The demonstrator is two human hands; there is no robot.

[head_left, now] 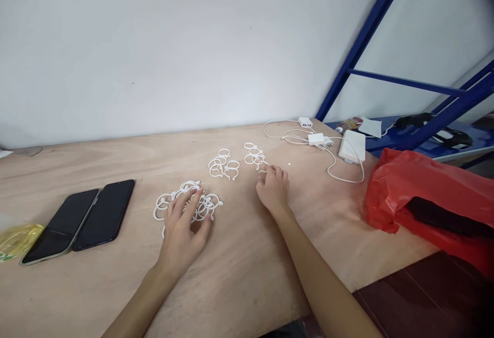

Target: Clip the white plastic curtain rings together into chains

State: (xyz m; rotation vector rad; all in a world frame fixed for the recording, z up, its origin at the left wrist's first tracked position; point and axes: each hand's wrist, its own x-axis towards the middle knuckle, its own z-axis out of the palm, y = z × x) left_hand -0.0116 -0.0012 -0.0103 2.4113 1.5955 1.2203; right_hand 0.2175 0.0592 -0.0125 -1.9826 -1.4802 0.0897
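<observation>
My left hand rests over a pile of white open plastic rings, with fingers spread and fingertips among them. Its palm and fingers hide part of the pile. A second, smaller group of the same rings lies between my hands, farther back. My right hand is at the near edge of a third group of rings. Its fingers are bent and close together on one white plastic ring, whose near side they cover.
Two dark phones lie at left beside a yellow plastic packet. White chargers with cables and a white box sit at the back right. A red plastic bag covers the right edge, near a blue metal frame.
</observation>
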